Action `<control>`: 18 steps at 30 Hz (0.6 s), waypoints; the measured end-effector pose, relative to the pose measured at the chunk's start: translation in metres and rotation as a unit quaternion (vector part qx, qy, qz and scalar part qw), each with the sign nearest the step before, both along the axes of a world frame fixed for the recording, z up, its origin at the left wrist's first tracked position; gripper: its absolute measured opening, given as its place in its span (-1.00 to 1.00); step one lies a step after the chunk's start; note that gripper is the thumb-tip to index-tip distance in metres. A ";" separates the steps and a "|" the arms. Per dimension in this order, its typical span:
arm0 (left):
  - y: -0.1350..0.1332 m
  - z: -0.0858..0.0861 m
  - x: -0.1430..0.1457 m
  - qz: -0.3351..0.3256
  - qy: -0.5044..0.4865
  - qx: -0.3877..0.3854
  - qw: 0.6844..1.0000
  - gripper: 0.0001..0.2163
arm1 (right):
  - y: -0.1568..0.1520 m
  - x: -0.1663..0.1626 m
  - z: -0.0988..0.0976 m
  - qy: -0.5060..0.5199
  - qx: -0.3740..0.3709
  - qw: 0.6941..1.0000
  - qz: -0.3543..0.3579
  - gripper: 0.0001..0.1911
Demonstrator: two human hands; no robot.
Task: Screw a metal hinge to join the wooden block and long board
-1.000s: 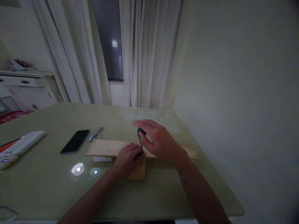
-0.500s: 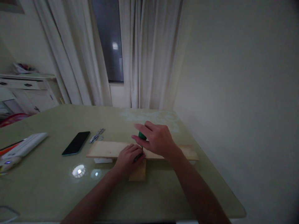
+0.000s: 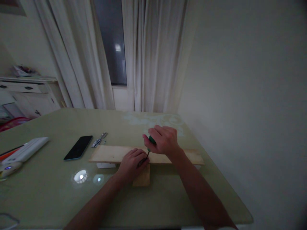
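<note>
My right hand (image 3: 164, 140) is wrapped around the green handle of a screwdriver (image 3: 152, 140). The screwdriver leans, its thin shaft running down and left to the fingertips of my left hand (image 3: 133, 161). That left hand is closed and pressed against the near edge of a pale wooden board (image 3: 107, 154), at about its middle. Between its fingers shows a small dark piece (image 3: 141, 162), too hidden to name. A shorter wooden piece (image 3: 141, 179) sticks out toward me from under the board. The screwdriver's tip is hidden by the fingers.
White blocks (image 3: 106, 165) show under the board. To the left lie a phone (image 3: 78, 148), a metal multitool (image 3: 99, 140) and a white power strip (image 3: 25, 150). A wall (image 3: 251, 127) borders the glossy table (image 3: 120, 207) on the right.
My right hand has closed its fingers around the screwdriver handle and shifted slightly right. The screwdriver went from nearly upright to leaning right. My left hand and the board stay put.
</note>
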State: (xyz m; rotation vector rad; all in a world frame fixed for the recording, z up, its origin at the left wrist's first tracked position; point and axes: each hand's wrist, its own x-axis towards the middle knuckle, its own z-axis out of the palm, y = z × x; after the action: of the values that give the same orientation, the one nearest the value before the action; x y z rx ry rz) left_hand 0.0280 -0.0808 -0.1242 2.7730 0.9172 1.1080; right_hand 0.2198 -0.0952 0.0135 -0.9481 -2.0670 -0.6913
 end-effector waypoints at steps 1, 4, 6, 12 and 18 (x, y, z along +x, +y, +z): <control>0.000 0.000 0.000 0.000 0.000 -0.002 1.000 -0.94 | -0.001 0.000 0.001 0.001 -0.030 1.000 0.001 -0.63; 0.000 0.001 0.001 0.001 0.003 -0.001 1.000 -0.94 | -0.008 -0.001 0.009 0.012 -0.145 0.987 0.062 -0.47; 0.000 0.002 0.001 0.000 0.006 -0.001 1.000 -0.94 | -0.009 -0.002 0.012 0.009 -0.184 0.978 0.100 -0.39; 0.000 0.001 0.000 0.001 0.007 -0.012 1.000 -0.94 | -0.005 -0.011 0.007 -0.002 -0.175 0.979 -0.105 -0.43; 0.001 -0.001 -0.001 0.002 0.006 -0.011 1.000 -0.92 | -0.012 0.001 0.017 0.022 -0.201 0.978 0.045 -0.46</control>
State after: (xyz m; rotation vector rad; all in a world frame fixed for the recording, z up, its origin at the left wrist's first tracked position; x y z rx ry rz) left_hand 0.0275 -0.0794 -0.1248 2.7653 0.9311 1.0754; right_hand 0.2210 -0.1077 0.0307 -1.0686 -2.2384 -0.2012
